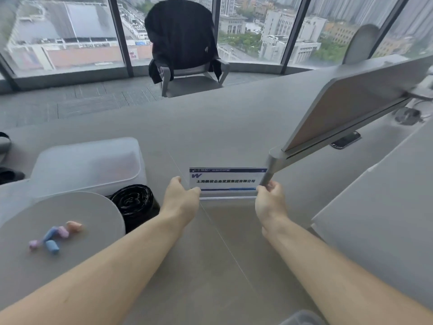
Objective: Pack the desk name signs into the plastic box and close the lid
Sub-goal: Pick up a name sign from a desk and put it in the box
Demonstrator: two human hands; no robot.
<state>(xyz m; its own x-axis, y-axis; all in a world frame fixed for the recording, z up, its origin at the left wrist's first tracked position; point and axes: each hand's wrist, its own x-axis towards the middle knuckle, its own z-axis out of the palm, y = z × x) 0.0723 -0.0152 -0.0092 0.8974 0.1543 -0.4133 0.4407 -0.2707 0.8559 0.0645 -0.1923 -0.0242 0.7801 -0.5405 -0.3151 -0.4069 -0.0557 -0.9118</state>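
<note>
Grey desk [234,127], jacket-draped chair [185,43], floor-to-ceiling windows [65,31], daylight city view

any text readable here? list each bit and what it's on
"W": blue logo, upper left of the desk name sign held by both hands.
"上海佩信企业发展集团有限公司": main line on that sign; soft, so some characters are uncertain.
Sign's top blue band: small text, too blurred to read.
Nothing else carries legible text.

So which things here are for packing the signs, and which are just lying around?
For the job:
- name sign, gripped at its ends by the left hand and right hand
- plastic box, lid on

Just lying about:
- coloured clay bits on the round table
- black bin bag
- chair with a dark jacket
- phone
</note>
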